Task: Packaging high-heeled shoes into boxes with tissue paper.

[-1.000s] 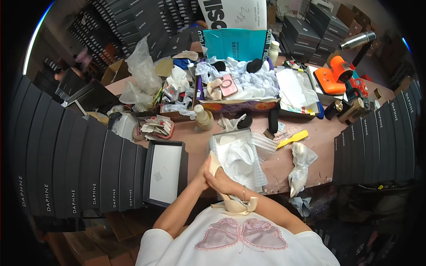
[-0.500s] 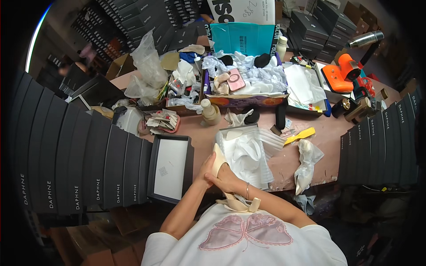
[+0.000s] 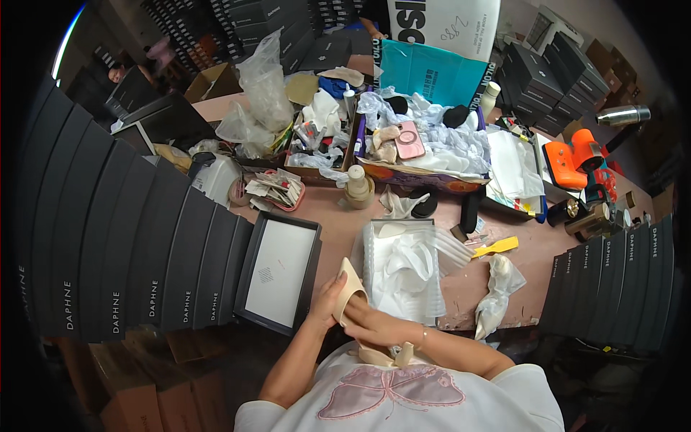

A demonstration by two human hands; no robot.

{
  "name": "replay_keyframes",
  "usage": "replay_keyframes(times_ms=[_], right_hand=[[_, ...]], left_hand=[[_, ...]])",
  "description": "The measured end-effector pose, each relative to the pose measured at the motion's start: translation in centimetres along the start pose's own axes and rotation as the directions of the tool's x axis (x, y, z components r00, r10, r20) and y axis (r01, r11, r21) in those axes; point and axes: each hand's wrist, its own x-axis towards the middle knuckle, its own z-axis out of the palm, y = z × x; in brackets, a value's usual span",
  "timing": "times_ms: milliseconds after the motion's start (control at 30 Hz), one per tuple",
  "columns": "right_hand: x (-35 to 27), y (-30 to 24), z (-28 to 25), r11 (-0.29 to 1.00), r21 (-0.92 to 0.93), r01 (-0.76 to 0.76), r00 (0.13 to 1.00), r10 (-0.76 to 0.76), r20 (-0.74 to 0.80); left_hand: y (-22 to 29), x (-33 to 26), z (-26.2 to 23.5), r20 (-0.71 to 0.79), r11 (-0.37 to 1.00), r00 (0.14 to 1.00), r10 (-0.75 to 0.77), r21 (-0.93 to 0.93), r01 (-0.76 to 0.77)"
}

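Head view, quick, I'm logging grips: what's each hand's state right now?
Left hand: closed around the side of a cream shoe.
Right hand: fingers in the shoe's opening; whether gripping cannot be told.

Fairly bright, even light falls on the tabletop (image 3: 457,291) and white shirt (image 3: 497,403) with only soft shadows, a bright strip (image 3: 67,41) glares at upper left, the space underneath sinks into gloom, and fisheye distortion bows the dark boxes (image 3: 101,237) toward a black rim, the middle looking reasonably sharp.
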Motion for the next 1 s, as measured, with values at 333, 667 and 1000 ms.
replay_keyframes(times_ms=[333,667,1000], right_hand=[[11.3,15.3,-10.6,0.424,-0.903,-0.065,0.995,-0.041,-0.091],[-1.2,0.8,-6.5,0.88,-0.406,0.245,0.93,-0.332,-0.159],[-0.5,11.3,-5.1,0.832,-0.488,-0.264,0.858,-0.028,-0.513]], left_hand=[[-1.1,-5.9,5.6,0.161,0.898,0.986,-0.041,-0.426,0.107],[-1.3,-4.6,5.6,-0.029,0.852,0.997,-0.069,-0.522,0.043],[-4.7,-3.7,5.2,-0.097,0.916,0.961,-0.259,-0.34,0.213]])
